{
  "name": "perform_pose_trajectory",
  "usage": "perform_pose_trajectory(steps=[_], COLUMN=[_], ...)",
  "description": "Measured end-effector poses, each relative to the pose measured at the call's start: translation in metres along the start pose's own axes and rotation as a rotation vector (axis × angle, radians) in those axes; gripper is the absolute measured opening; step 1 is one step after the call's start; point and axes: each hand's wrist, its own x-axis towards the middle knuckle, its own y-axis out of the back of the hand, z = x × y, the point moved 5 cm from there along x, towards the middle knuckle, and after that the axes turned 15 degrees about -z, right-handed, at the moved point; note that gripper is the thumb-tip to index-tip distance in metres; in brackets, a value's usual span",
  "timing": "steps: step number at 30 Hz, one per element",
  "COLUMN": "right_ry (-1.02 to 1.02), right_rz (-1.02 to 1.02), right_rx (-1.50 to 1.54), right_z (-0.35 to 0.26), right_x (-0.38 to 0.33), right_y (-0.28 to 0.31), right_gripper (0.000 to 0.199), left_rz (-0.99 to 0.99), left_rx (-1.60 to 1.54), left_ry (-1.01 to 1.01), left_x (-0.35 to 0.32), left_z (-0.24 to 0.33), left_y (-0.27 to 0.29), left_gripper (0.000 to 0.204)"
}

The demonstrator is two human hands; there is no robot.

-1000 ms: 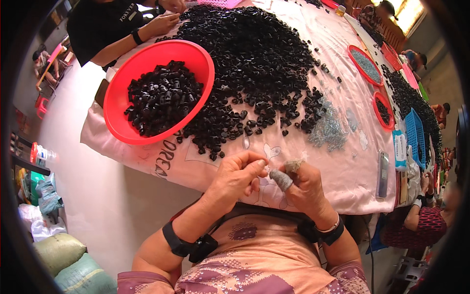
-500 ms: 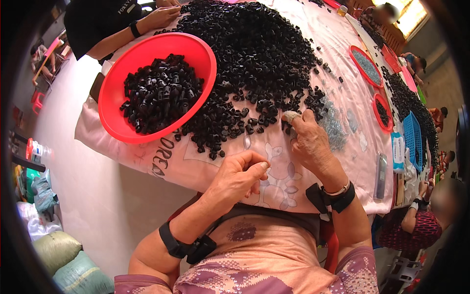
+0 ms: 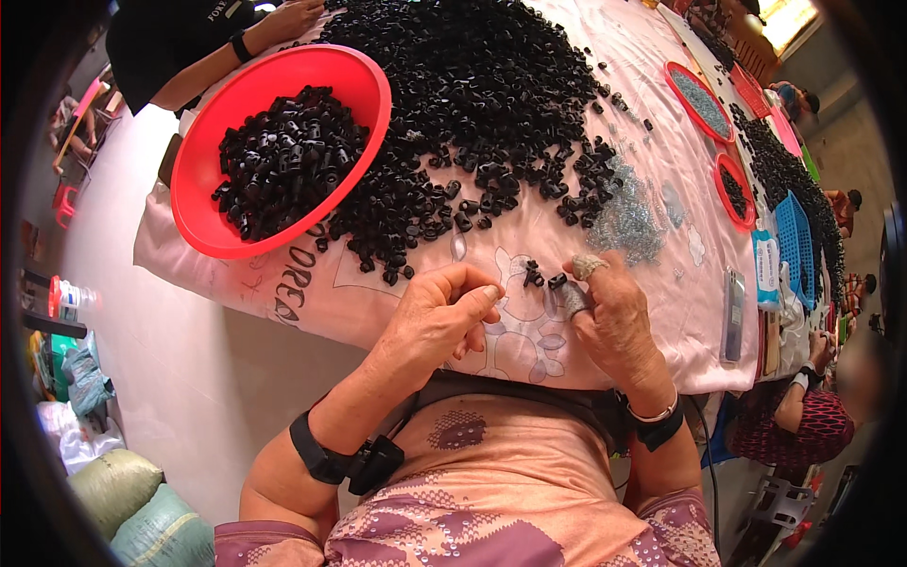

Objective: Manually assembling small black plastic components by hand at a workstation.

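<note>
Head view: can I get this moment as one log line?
left hand: curled, contents unclear | right hand: beside small black plastic pieces, grip unclear | red basin: beside large black pile

floor: pale, smooth | window: bright, upper right | stool: red, far left

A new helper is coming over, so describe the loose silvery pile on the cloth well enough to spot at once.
Find the pink cloth and the big heap of black parts on it. At the heap's lower right edge, just beyond the right hand, lies the small silvery pile. Unlike the similar-looking pieces in the upper red dish, it lies loose on the cloth.
</note>
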Motion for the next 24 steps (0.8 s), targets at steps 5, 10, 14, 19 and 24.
perform_pose_trajectory(steps=[5, 10, 14, 19, 24], right_ry=[0.079, 0.232, 0.168, 0.241, 0.226], right_rz=[0.121, 0.020, 0.066, 0.086, 0.046], right_rx=[-0.065, -0.026, -0.051, -0.191, -0.313], right_z=[-0.013, -0.033, -0.021, -0.034, -0.043], right_x=[0.013, 0.027, 0.024, 0.024, 0.028], right_y=[0.002, -0.007, -0.003, -0.006, -0.018], right_gripper=[0.030, 0.037, 0.038, 0.028, 0.020], left_rz=[-0.003, -0.015, -0.023, 0.010, 0.021], left_rx=[0.041, 0.022, 0.013, -0.001, -0.006], left_ry=[0.017, 0.006, -0.006, 0.006, -0.016], left_x=[-0.001, 0.000, 0.000, 0.000, -0.001], left_z=[0.003, 0.002, 0.003, 0.002, 0.000], left_y=[-0.002, 0.000, 0.001, 0.002, 0.002], left_gripper=[0.021, 0.021, 0.020, 0.020, 0.020])
